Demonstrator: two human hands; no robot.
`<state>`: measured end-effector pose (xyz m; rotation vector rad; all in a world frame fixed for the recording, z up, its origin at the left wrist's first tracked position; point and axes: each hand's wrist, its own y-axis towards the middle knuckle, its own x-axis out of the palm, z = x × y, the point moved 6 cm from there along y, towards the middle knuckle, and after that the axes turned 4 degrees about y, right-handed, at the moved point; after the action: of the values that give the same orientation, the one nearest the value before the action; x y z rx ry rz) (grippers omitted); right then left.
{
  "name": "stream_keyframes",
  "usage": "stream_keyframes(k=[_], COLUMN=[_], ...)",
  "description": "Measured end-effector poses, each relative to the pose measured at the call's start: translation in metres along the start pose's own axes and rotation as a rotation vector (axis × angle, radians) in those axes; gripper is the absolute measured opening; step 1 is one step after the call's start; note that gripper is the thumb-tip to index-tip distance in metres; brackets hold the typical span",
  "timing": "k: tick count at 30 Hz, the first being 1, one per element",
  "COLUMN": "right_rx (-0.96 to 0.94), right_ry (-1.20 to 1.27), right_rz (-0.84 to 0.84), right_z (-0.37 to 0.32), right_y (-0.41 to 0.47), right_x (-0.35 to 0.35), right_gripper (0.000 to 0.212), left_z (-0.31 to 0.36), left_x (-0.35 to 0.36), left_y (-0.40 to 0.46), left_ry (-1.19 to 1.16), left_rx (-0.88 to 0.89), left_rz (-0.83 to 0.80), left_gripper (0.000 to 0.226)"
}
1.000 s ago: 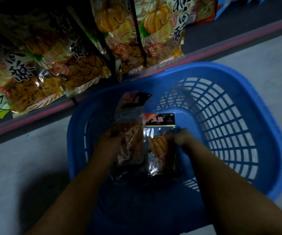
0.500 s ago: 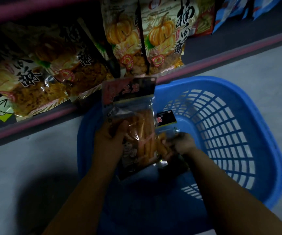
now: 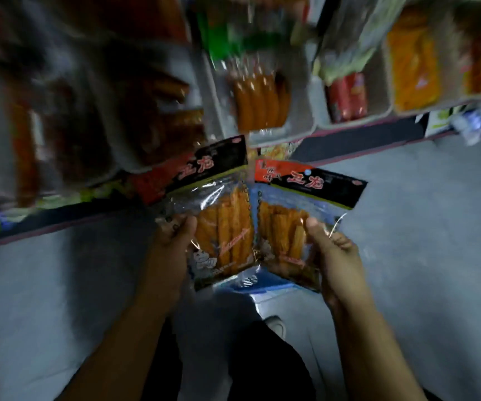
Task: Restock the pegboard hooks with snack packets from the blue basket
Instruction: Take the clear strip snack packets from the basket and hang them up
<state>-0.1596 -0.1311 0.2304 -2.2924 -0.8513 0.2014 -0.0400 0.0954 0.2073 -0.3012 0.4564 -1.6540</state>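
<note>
Each of my hands holds a clear snack packet of orange sticks with a black and red header card. My left hand point(image 3: 172, 247) grips the left packet point(image 3: 222, 227) by its left edge, thumb on the front. My right hand point(image 3: 332, 256) grips the right packet point(image 3: 282, 230) by its right edge. Both packets are upright, side by side and touching at their inner edges, in front of the shelf. A small patch of blue point(image 3: 262, 286) shows just below the packets; the basket itself is hidden behind them.
Blurred hanging snack packets point(image 3: 259, 99) fill the shelving above. To the right hang more orange and red packets point(image 3: 413, 70). A dark pink-edged shelf lip point(image 3: 358, 140) runs across behind the packets. My dark trousers and a shoe point(image 3: 277, 325) stand on the grey floor below.
Both hands have lifted the two packets out of the blue basket and up in front of the shelf. The view has swung upward from the basket to the hanging packets.
</note>
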Motion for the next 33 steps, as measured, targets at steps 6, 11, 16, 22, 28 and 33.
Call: stream_keyframes(k=[6, 11, 16, 22, 28, 33], right_rx=[-0.31, -0.721, -0.955, -1.154, -1.245, -1.318], right_ry=[-0.144, -0.206, -0.093, -0.022, -0.078, -0.097], right_rz=[-0.125, -0.221, -0.266, -0.285, -0.49, -0.474], right_z=[-0.187, -0.314, -0.386, -0.434, -0.476, -0.51], right_y=[-0.142, -0.229, -0.305, -0.37, -0.41, -0.414], right_x=[0.094, 0.163, 0.218, 0.268, 0.317, 0.36], right_gripper=[0.019, 0.009, 0.017, 0.03, 0.019, 0.022], left_z=[0.239, 0.39, 0.488, 0.578, 0.653, 0.698], left_x=[-0.079, -0.148, -0.199, -0.255, -0.275, -0.25], left_y=[-0.061, -0.111, -0.141, -0.154, -0.15, -0.151], left_ry=[-0.115, -0.12, -0.169, -0.132, -0.101, -0.156], left_rx=[0.133, 0.439, 0.695, 0.99, 1.086, 1.084], left_rz=[0.074, 0.234, 0.178, 0.194, 0.218, 0.023], left_gripper=[0.027, 0.024, 0.026, 0.018, 0.028, 0.024])
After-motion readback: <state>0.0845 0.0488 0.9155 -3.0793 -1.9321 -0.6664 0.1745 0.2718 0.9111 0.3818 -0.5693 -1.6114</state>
